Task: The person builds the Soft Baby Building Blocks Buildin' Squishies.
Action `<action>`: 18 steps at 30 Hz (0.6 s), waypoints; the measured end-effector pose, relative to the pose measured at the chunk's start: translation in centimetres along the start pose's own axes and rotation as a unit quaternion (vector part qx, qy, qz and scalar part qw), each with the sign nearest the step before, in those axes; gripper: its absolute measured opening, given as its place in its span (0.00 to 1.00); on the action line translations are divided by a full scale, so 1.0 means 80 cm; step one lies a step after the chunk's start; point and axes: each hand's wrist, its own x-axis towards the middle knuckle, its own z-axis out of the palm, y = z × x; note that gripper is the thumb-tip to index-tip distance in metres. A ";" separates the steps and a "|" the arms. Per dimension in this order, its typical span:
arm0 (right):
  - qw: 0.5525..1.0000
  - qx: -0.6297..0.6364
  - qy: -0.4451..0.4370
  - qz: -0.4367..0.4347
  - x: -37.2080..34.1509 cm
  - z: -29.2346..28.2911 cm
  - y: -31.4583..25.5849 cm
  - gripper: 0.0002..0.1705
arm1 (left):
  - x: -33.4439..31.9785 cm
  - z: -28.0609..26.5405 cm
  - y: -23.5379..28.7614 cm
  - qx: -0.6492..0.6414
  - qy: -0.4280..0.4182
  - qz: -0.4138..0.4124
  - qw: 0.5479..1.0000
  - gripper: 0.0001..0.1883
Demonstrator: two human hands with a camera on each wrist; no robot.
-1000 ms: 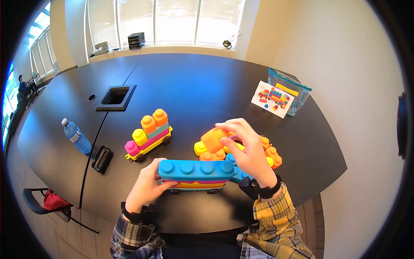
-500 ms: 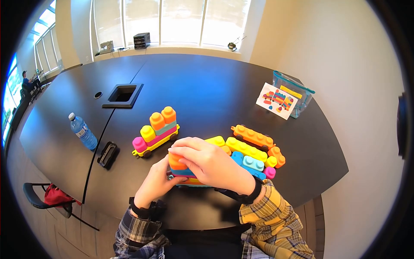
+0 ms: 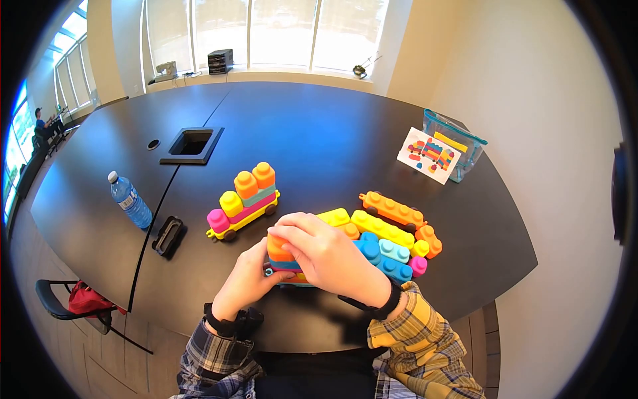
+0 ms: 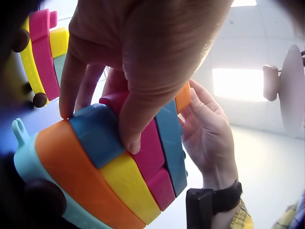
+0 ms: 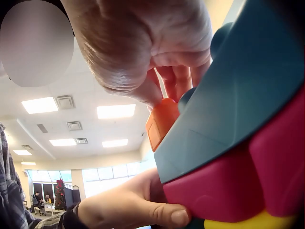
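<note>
The left hand (image 3: 244,282) grips the near end of a block stack (image 4: 131,187), its thumb laid along the side; the right hand (image 3: 332,256) pinches an orange block (image 3: 278,247) on the stack's blue top layer, at the person's left end. Under that top come magenta, then yellow and blue, then orange, on a turquoise wheeled base. The stack is held over the near part of the counter (image 3: 319,143). Just beyond the right hand lie loose pieces — a long yellow block (image 3: 380,228), an orange wheeled base (image 3: 393,209), and blue, turquoise and pink blocks. Left of them stands a yellow-wheelbase wagon (image 3: 246,209), then a black holder (image 3: 169,237) and a water bottle (image 3: 130,201). Farther off, a picture card (image 3: 428,156) leans against a clear pouch (image 3: 470,154).
</note>
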 end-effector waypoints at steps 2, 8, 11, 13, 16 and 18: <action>1.000 -0.003 0.002 0.004 -0.002 0.003 -0.002 0.20 | -0.001 0.001 0.001 -0.001 0.003 -0.002 1.000 0.30; 0.999 -0.032 0.001 0.024 -0.020 -0.035 0.002 0.27 | -0.002 0.003 -0.001 -0.022 -0.002 -0.003 1.000 0.32; 0.987 0.031 0.048 0.147 -0.067 -0.079 0.019 0.37 | -0.013 0.006 -0.009 -0.003 0.003 -0.002 1.000 0.34; 0.973 0.086 0.069 0.201 -0.110 -0.092 0.034 0.39 | -0.015 0.000 -0.009 0.029 0.005 -0.003 1.000 0.35; 0.941 0.091 0.013 0.326 -0.150 -0.096 0.050 0.41 | -0.014 -0.009 -0.008 0.053 -0.065 -0.075 0.994 0.32; 0.939 0.050 -0.083 0.330 -0.159 -0.088 0.051 0.39 | -0.015 -0.003 -0.021 0.095 -0.061 -0.031 0.993 0.29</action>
